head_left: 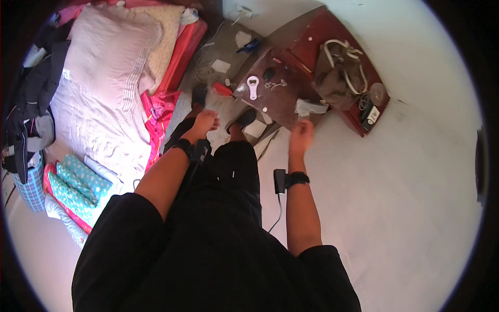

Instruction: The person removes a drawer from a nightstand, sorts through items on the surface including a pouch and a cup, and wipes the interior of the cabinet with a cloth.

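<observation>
My left hand [204, 123] hovers in front of my body, above the floor by my feet. Its fingers are loosely bent and slightly apart, with nothing visible in them. My right hand [301, 139] reaches to the near edge of a dark red table [283, 106]. Its closed fingertips meet the narrow lower end of a translucent plastic bag [311, 107] and appear to pinch it, though blur hides the exact grip. On the table lie a white bottle opener [253, 87], a dark round object [268, 74] and a bunch of keys [278, 84].
A brown bag with pale handles [340, 73] rests on a red cabinet [374, 80] at the right. To the left is a bed with a pillow [112, 52], pink cloth [158, 112] and a checked bag [31, 184]. A white wall [395, 197] stands close on the right.
</observation>
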Tool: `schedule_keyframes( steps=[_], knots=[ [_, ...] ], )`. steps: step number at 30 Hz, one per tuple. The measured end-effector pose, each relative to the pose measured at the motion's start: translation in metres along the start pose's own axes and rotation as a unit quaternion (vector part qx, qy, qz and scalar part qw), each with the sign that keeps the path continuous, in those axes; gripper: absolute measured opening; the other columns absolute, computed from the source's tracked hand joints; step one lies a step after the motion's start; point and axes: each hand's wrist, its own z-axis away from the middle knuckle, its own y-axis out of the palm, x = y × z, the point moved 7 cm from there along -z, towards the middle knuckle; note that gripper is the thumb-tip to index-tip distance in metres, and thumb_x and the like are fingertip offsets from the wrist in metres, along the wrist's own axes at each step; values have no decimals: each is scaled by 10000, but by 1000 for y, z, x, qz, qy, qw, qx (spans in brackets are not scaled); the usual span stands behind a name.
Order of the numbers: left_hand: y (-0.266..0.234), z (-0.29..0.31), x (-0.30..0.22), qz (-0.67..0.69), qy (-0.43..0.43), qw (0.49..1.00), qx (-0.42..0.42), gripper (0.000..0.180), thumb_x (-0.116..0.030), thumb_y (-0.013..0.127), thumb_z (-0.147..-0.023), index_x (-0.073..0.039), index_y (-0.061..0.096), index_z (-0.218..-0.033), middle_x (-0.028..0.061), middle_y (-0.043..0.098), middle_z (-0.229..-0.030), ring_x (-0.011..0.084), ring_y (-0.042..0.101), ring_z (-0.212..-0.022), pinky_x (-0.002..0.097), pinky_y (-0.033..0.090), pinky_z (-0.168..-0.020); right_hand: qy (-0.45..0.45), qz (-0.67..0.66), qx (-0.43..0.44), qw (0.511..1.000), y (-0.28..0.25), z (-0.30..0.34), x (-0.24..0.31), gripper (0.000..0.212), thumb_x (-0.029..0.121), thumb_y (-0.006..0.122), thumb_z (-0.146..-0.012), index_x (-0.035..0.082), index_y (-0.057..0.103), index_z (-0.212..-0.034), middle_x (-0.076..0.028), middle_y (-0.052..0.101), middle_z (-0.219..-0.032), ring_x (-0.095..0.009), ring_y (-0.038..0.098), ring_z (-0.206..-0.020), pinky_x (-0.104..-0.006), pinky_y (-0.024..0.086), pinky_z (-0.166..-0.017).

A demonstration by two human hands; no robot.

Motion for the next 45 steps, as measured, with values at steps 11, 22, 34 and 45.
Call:
schedule_keyframes(
  steps=[11,22,34,45],
  knots=[
    [43,-36,10,16,28,995,99,288,-257,556,-942,-106,566,-1187,79,648,-963,204,655,-850,343,538,-728,-123,67,289,947,134,-25,-164,188,60,586,-813,58,640,-993,-15,608,-857,-140,551,-768,-311,462,-681],
    [-21,-15,30,-69,-107,989,-73,278,-255,548,-913,-67,604,-1110,95,655,-936,203,658,-825,318,529,-726,248,142,141,948,61,-110,-142,699,231,659,-810,110,357,-1428,-242,561,-1249,-334,608,-1042,-427,516,-820],
    [-5,4,-33,-176,-45,981,-65,244,-225,465,-969,-64,610,-1082,94,674,-905,212,668,-762,324,529,-651,168,-154,212,950,31,-92,-152,331,185,685,-805,98,523,-1080,-58,632,-764,-170,601,-678,-321,480,-563],
    [193,90,-146,-396,15,841,368,474,-365,484,-986,-31,471,-1321,112,603,-1208,197,594,-1083,318,479,-916,128,-222,208,944,-33,53,43,191,-89,597,-819,72,508,-874,18,479,-909,-79,469,-904,-214,383,-828]
  ],
)
